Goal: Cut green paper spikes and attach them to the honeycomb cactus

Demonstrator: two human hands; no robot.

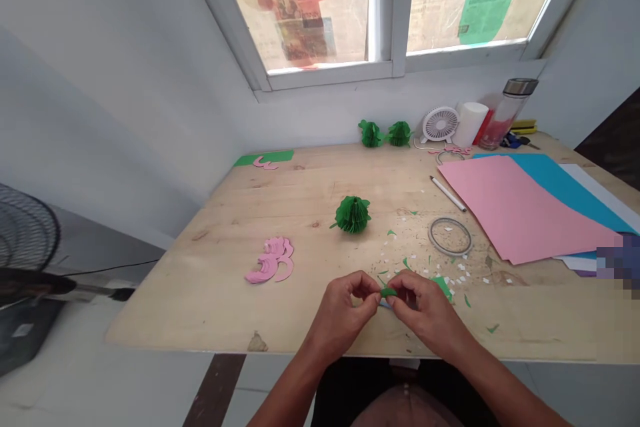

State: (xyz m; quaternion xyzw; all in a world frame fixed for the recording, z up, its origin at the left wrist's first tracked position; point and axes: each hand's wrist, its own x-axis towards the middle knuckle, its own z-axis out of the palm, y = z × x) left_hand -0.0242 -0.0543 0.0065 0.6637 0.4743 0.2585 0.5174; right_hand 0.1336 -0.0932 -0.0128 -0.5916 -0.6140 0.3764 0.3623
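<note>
A small green paper piece (389, 293) is pinched between both hands near the table's front edge. My left hand (349, 310) has thumb and fingers closed on its left end. My right hand (419, 307) grips the right end the same way. Something light blue shows just beneath the fingers, mostly hidden. Beyond the hands sits a green folded-paper turtle-like figure (353, 215) with a pleated round body. To the left lie pink paper cutouts (273, 260) with curved shapes. A green paper scrap (443, 287) is beside my right hand.
A tape ring (450, 236), a white pen (448, 193) and pink paper sheets (520, 213) lie on the right. Paper bits scatter around them. Two more green figures (371, 134), a small fan (440, 125) and a glass bottle (507, 115) stand along the wall.
</note>
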